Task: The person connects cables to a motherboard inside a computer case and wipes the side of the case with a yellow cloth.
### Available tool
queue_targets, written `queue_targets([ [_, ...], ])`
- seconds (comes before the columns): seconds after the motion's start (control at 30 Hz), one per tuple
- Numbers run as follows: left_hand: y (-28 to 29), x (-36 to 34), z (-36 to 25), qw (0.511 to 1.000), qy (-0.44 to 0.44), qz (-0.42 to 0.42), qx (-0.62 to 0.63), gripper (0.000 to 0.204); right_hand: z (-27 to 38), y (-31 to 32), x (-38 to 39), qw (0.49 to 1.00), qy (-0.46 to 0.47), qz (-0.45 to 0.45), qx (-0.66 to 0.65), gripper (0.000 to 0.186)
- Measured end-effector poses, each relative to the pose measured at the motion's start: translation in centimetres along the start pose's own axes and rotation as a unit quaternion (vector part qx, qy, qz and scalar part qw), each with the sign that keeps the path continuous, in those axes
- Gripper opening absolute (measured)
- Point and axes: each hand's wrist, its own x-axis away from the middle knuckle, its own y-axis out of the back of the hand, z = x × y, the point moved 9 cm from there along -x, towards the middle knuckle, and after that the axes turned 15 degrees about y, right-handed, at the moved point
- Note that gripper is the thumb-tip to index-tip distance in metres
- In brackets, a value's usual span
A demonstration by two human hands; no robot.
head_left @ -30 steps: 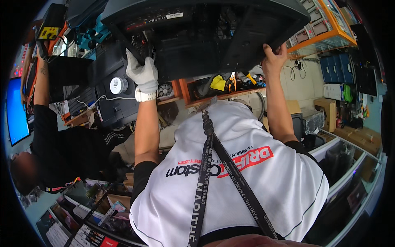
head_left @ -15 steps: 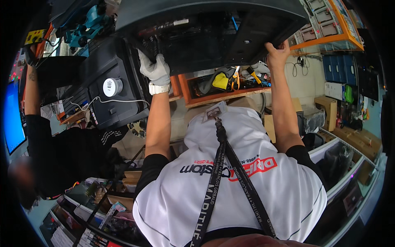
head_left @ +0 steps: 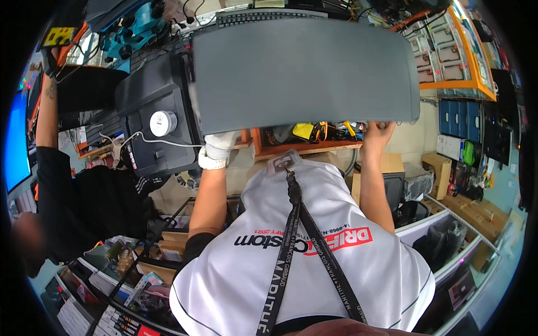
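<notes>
In the head view, the gray computer case [head_left: 308, 73] fills the upper middle of the frame, its broad smooth panel now facing up. A second ago its dark, open inside showed; the case has since been tipped over, and the keyboard [head_left: 252, 18] has come into sight along its far edge. I judge that the handling has gone from showing the inside to laying the case panel-up; whether the desk already bears its weight cannot be told.

The hands are well apart at the case's near corners, both forearms reaching up the frame. The bare right hand [head_left: 379, 133] has its fingers curled on the near right edge. The gloved left hand [head_left: 219, 141] meets the near left corner, fingers hidden, so its grip cannot be told. Between them shows a wooden drawer [head_left: 314, 150].
</notes>
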Motion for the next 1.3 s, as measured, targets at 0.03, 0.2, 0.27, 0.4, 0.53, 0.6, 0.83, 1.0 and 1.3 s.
queue_targets([
  [0.03, 0.4, -0.6, -1.3, 0.980, 0.061, -0.035, 0.189, 0.103, -1.4, 1.1, 3.1, 0.987, -0.123, -0.060, -0.078, 0.022],
  [0.2, 0.6, -0.3, -5.3, 0.970, 0.063, 0.098, 0.214, 0.112, 15.2, -7.5, 13.8, 0.900, -0.211, 0.230, -0.303, 0.048],
  [0.27, 1.7, -1.2, -9.0, 0.992, -0.059, 0.088, 0.068, 0.108, 16.1, -10.1, 14.8, 0.787, -0.378, 0.063, -0.483, 0.068],
  [0.4, -0.6, 0.7, -5.3, 0.955, -0.018, 0.145, 0.259, 0.084, 15.9, -11.2, 15.8, 0.772, -0.350, 0.007, -0.531, 0.082],
  [0.53, 2.7, 1.9, -1.9, 0.929, -0.038, 0.021, 0.367, 0.095, 14.5, -10.6, 15.6, 0.795, -0.328, -0.066, -0.506, 0.087],
  [0.6, 3.4, 0.5, 1.4, 0.889, 0.050, -0.027, 0.455, 0.080, 14.0, -10.2, 15.5, 0.791, -0.316, -0.072, -0.519, 0.087],
  [0.83, -3.2, -10.4, 1.9, 0.861, 0.077, 0.182, 0.469, 0.059, 13.1, -10.5, 13.6, 0.778, -0.332, -0.045, -0.532, 0.090],
  [1.0, -2.2, -3.4, -3.9, 0.841, 0.098, 0.080, 0.527, 0.081, 15.6, -4.2, 9.2, 0.907, -0.227, -0.090, -0.343, 0.081],
  [1.3, -6.4, 5.6, -10.5, 0.801, -0.066, 0.230, 0.548, 0.042, 26.6, 1.8, 3.8, 0.959, -0.212, 0.045, -0.184, 0.042],
])
